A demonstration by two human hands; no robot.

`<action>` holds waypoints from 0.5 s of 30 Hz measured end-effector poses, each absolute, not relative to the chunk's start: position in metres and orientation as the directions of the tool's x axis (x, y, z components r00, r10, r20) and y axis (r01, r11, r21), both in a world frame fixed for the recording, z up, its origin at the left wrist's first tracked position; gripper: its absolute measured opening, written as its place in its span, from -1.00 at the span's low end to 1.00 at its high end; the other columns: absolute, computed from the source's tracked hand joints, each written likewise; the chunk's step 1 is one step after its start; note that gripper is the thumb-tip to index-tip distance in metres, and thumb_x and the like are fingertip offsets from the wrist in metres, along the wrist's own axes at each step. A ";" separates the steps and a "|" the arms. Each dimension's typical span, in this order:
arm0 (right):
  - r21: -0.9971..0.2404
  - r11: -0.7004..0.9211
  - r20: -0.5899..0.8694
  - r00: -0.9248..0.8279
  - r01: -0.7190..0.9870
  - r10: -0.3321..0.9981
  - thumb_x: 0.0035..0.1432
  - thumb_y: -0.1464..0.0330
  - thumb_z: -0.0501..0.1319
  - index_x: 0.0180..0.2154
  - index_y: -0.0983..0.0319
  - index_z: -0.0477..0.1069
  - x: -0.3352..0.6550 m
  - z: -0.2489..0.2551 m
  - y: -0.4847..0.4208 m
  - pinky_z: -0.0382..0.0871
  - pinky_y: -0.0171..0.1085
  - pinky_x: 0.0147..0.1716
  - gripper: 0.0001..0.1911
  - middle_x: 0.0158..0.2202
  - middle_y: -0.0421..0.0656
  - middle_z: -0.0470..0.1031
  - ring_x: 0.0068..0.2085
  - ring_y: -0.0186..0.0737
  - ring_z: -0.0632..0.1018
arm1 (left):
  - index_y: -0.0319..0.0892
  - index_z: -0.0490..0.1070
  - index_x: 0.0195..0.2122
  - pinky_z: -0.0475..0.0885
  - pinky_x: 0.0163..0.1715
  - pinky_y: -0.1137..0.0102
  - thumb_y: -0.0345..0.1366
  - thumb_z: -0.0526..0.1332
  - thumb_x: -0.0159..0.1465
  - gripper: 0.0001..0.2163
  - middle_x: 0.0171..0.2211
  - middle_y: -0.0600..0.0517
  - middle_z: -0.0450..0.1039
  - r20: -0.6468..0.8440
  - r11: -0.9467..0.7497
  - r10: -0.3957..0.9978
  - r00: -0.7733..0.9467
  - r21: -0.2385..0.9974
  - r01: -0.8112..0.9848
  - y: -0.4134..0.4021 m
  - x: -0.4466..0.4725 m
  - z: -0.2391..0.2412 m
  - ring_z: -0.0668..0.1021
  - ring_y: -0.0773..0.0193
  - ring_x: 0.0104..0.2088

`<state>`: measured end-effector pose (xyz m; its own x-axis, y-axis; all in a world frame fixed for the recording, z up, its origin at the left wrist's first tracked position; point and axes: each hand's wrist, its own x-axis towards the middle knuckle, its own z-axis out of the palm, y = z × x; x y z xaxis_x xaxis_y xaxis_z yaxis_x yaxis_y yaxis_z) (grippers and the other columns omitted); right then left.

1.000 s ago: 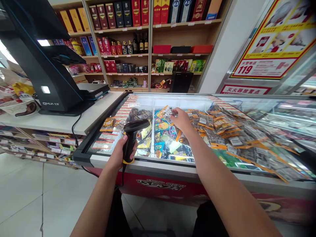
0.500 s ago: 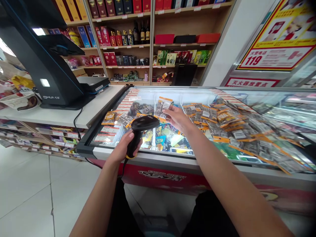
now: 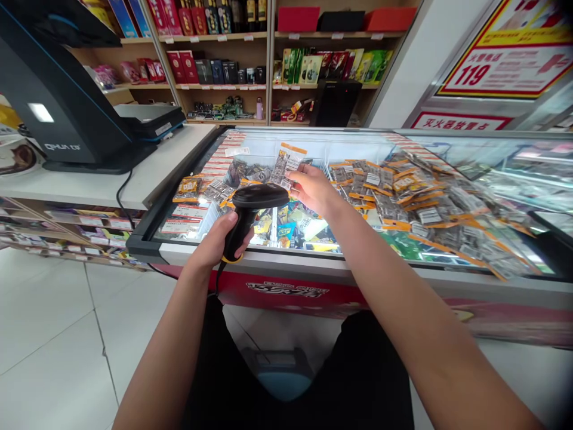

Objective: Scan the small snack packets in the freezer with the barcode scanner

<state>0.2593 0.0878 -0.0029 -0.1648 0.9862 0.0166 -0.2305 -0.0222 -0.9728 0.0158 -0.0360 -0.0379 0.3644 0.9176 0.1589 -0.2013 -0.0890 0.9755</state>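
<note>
My left hand (image 3: 219, 239) is wrapped round the handle of a black barcode scanner (image 3: 259, 196), whose head points right. Pinched in the fingers of my right hand (image 3: 311, 188) is a small snack packet (image 3: 286, 164) with an orange top edge and a printed label, held upright just beyond the scanner head. Both hands are over the glass top of a chest freezer (image 3: 268, 257). To the right on the glass lies a spread heap of similar snack packets (image 3: 412, 191). A few more packets (image 3: 188, 189) lie left of the scanner.
A black checkout terminal (image 3: 67, 107) stands on the white counter (image 3: 161, 161) at the left. Behind the freezer rise shelves (image 3: 215, 88) with boxes and bottles. A black device (image 3: 553, 236) lies at the far right edge. A cable (image 3: 125, 191) hangs off the counter.
The view has tilted down, so the freezer sits higher and more of my legs shows. Both hands keep their holds, with the packet still beside the scanner head.
</note>
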 end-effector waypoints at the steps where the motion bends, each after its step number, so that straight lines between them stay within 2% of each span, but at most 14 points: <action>1: -0.972 -0.019 0.021 -0.169 -0.232 0.985 0.07 0.38 0.51 -0.30 0.13 0.37 0.259 -0.004 0.088 0.47 -0.13 0.02 -0.68 -0.25 -0.25 0.55 -0.10 -0.20 0.57 | -0.22 0.50 -0.03 0.23 -0.68 0.45 0.29 0.24 0.37 -0.42 -0.51 0.09 0.41 0.159 -0.087 0.917 0.365 0.975 -0.205 -0.036 0.016 -0.038 0.32 0.40 -0.69; 6: -0.978 -0.030 0.002 -0.154 -0.205 0.988 0.07 0.38 0.51 -0.35 0.13 0.33 0.258 -0.003 0.088 0.45 -0.14 0.00 -0.66 -0.31 -0.27 0.49 -0.14 -0.22 0.53 | -0.21 0.49 -0.09 0.21 -0.68 0.45 0.29 0.21 0.39 -0.44 -0.52 0.09 0.39 0.170 -0.104 0.913 0.370 0.976 -0.192 -0.036 0.016 -0.037 0.31 0.41 -0.69; 15: -0.980 -0.040 -0.011 -0.150 -0.196 0.989 0.07 0.36 0.53 -0.31 0.12 0.36 0.261 -0.001 0.088 0.47 -0.11 0.02 -0.66 -0.27 -0.25 0.54 -0.13 -0.20 0.54 | -0.19 0.49 -0.13 0.16 -0.68 0.45 0.28 0.27 0.35 -0.46 -0.51 0.09 0.37 0.127 -0.058 0.935 0.332 0.976 -0.211 -0.035 0.018 -0.032 0.27 0.44 -0.69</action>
